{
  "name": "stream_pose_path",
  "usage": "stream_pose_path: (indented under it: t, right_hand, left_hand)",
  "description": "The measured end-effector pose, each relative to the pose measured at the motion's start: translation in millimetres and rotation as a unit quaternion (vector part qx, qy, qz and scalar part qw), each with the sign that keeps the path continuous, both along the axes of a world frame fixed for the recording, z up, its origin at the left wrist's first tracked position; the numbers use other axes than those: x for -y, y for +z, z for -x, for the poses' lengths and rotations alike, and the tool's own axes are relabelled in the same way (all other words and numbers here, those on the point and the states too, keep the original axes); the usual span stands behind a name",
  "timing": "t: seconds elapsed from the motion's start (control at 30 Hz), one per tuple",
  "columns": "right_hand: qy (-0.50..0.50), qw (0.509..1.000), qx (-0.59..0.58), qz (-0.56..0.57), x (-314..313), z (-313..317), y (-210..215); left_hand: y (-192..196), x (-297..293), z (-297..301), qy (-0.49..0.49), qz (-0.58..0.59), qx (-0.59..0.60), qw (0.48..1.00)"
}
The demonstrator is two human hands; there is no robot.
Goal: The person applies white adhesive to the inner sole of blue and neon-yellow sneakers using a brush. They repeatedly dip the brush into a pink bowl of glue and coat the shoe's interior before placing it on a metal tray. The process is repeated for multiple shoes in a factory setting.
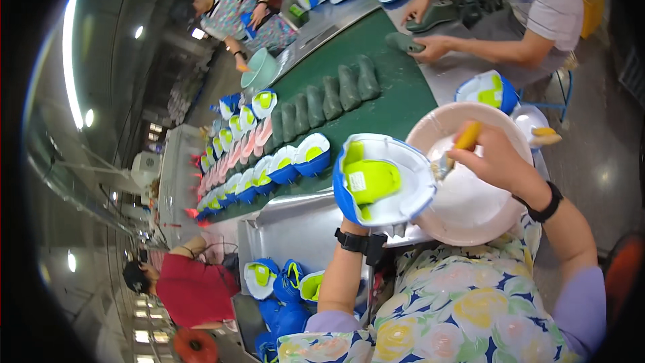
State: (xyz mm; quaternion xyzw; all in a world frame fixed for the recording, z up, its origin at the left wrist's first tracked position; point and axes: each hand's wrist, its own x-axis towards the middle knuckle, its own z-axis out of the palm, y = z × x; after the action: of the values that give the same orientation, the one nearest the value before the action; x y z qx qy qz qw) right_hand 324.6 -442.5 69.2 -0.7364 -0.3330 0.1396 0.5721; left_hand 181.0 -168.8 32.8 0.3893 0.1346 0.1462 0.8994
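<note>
My left hand [354, 226] holds up a blue shoe upper [376, 181] with its white bottom side facing up and a neon yellow-green patch in the middle. The upper hides most of that hand's fingers. In my closed right hand [494, 161] is a brush [466, 137] with a yellow handle. Its bristles touch or nearly touch the right edge of the upper. Under the brush and right hand sits a large pale pink basin [430, 121] with white liquid inside.
A green conveyor belt [396, 47] carries rows of blue uppers [312, 151], pink pieces [263, 133] and dark green soles [349, 87]. Beside me a metal tray [295, 232] borders a pile of uppers [289, 316]. Co-workers sit across and left; one handles a green sole [404, 42].
</note>
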Motion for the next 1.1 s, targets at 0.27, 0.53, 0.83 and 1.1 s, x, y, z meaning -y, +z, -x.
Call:
stream_pose_path:
  t: [0.27, 0.53, 0.83, 1.1]
  right_hand:
    - [-0.070, 0.988, -0.131, -0.041, 26.1, -2.3, -27.7]
    - [-0.060, 0.981, -0.187, 0.007, 25.2, -8.0, -36.9]
    - [-0.004, 0.983, -0.164, 0.077, 48.1, -8.1, -58.5]
    - [0.052, 0.984, -0.157, 0.063, 36.6, 4.6, -62.8]
  left_hand:
    - [-93.4, -136.1, -10.1, 0.091, -0.021, -0.179, 0.979]
    - [-172.2, -219.8, -69.3, 0.170, -0.094, -0.084, 0.977]
    - [-40.6, -223.4, 60.9, 0.068, -0.396, -0.337, 0.852]
    - [19.6, -98.7, 273.9, -0.433, -0.538, -0.416, 0.592]
